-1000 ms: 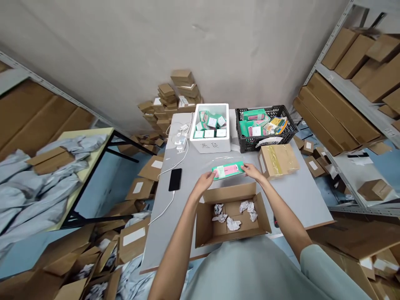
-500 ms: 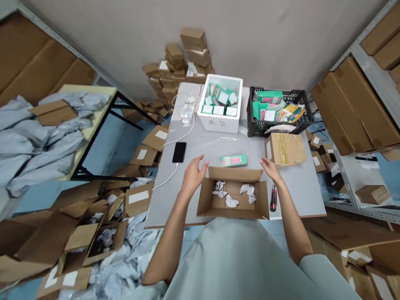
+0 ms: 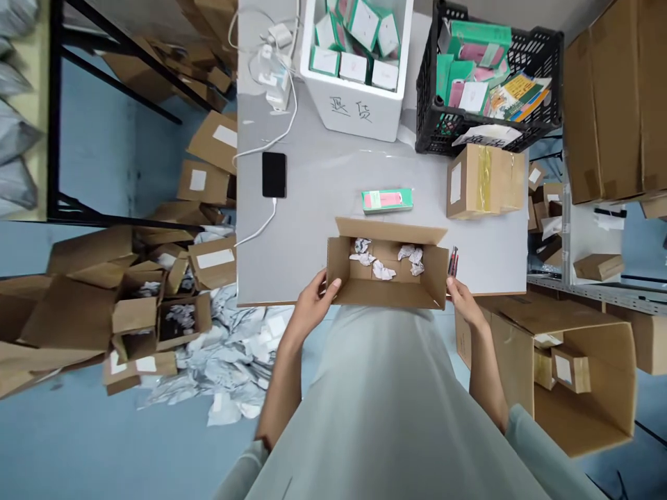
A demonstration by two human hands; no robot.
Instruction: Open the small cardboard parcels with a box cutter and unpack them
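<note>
An open cardboard box [image 3: 388,293] sits at the table's front edge, close against my body, its back flap standing up. Several crumpled pieces of white paper [image 3: 384,271] lie inside it. My left hand [image 3: 314,302] grips the box's front left corner, the thumb on the near wall and the fingers round the side. At the front right corner, my right hand [image 3: 463,300] presses its fingers to the box, partly hidden by the wall. A red and black utility knife [image 3: 453,261] lies just right of the box. Behind the box rests a green and pink packet [image 3: 387,200].
A white foam bin [image 3: 354,111] and a black plastic crate [image 3: 484,135] hold several green packets. A taped carton [image 3: 469,184] stands at the table's right. On the left lie a phone [image 3: 274,175] and its cable. Cartons and grey bags [image 3: 224,354] cover the floor at left.
My hands came down from beside the box's back flap to its front corners and closed on them. The view has tilted downward. The green and pink packet stays behind the box.
</note>
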